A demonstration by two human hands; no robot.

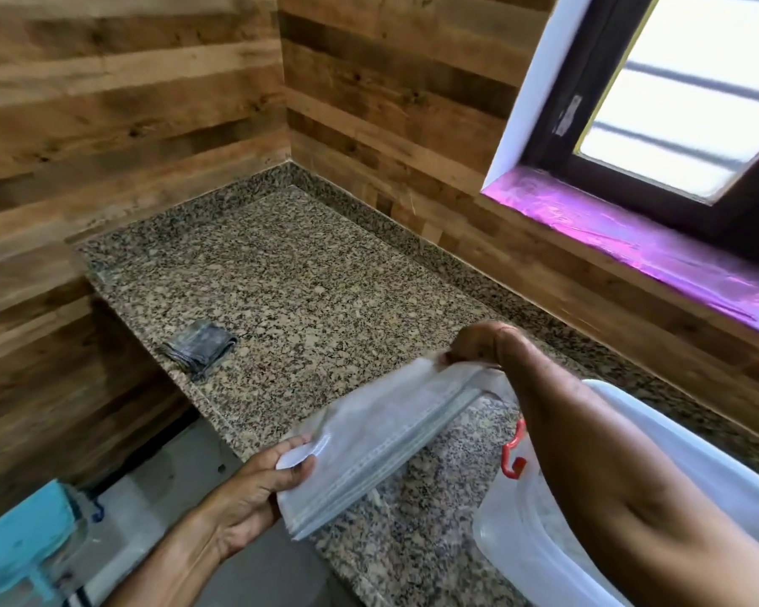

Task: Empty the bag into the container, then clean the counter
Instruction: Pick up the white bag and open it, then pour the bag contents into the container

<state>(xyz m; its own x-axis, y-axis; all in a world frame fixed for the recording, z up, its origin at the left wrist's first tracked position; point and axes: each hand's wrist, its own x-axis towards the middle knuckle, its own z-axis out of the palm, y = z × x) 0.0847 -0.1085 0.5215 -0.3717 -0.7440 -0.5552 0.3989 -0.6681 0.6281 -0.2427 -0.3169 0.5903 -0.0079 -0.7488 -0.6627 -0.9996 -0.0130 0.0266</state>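
Observation:
A flat, translucent zip bag (369, 435) hangs stretched above the front of the speckled granite counter (290, 273). My left hand (255, 488) pinches its near lower corner. My right hand (478, 343) grips its far upper end by the zip edge. The bag looks flat and I cannot see anything inside it. A clear plastic container (526, 532) with a red latch (512, 453) stands on the counter at the lower right, partly behind my right forearm. A folded grey cloth (200, 346) lies near the counter's left edge.
Wood-panelled walls close the counter at the back and left. A window with a purple-covered sill (632, 243) runs along the right. Below the counter's left edge is grey floor, with a blue object (18, 541) at the bottom left.

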